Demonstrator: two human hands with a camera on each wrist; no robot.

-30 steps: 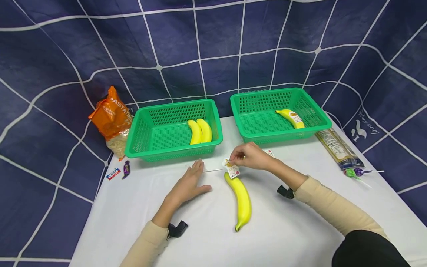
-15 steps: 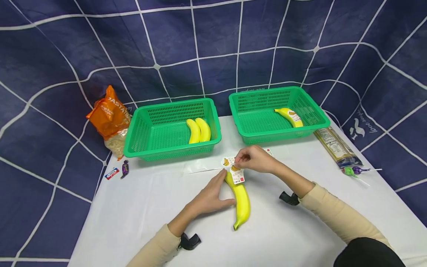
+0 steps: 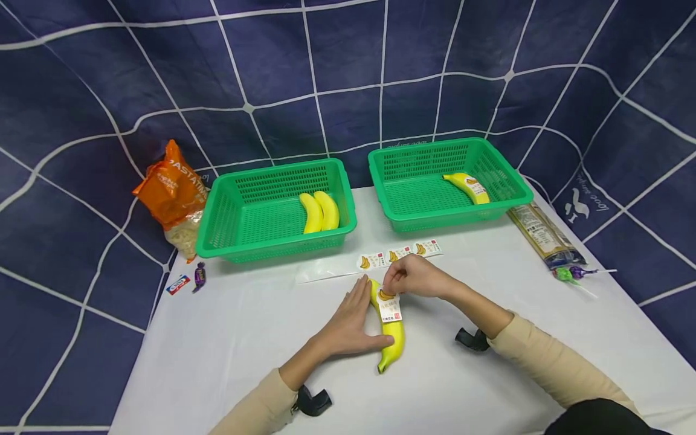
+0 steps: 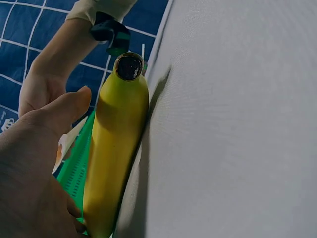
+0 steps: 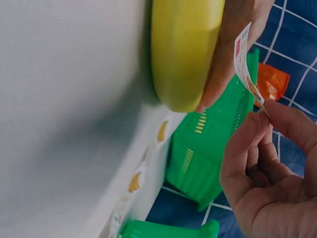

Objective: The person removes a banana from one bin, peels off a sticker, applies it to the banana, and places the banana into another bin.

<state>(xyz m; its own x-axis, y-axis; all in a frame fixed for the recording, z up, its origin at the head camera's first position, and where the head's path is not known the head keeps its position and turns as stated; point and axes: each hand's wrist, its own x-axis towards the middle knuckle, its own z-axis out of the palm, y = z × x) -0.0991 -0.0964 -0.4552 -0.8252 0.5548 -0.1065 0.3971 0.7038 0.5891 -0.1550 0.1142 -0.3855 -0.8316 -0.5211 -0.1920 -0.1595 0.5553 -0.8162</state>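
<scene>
A white table (image 3: 228,338) fills the lower part of the head view, backed by a dark blue cloth with a white grid (image 3: 304,66). Everything else is placed from the banana on the table (image 3: 393,329), which lies near the table's middle with its dark tip toward the person. Beyond it and to the left stands a green basket (image 3: 239,211) holding two bananas (image 3: 319,211) side by side; beyond it and to the right stands a second green basket (image 3: 413,193) with one labelled banana (image 3: 467,187). Far left of the banana, off the table's edge, leans an orange bag (image 3: 171,187), with two small wrapped sweets (image 3: 187,280) below it. Far right lies a long clear packet (image 3: 544,237) and, nearer the person, lollipops (image 3: 571,275). Just beyond the banana lies a strip of banana stickers (image 3: 399,254) on clear backing.

The left hand (image 3: 350,323) lies against the banana's left side, fingers straight and relaxed along it, thumb touching the fruit near its lower end; it steadies rather than clasps. The right hand (image 3: 415,277) sits just beyond the banana's upper end, fingers curled, thumb and fingertips pinching the top edge of a white label (image 3: 389,305) that hangs over the banana's upper half; the right wrist view shows the label (image 5: 242,64) partly lifted off the skin
</scene>
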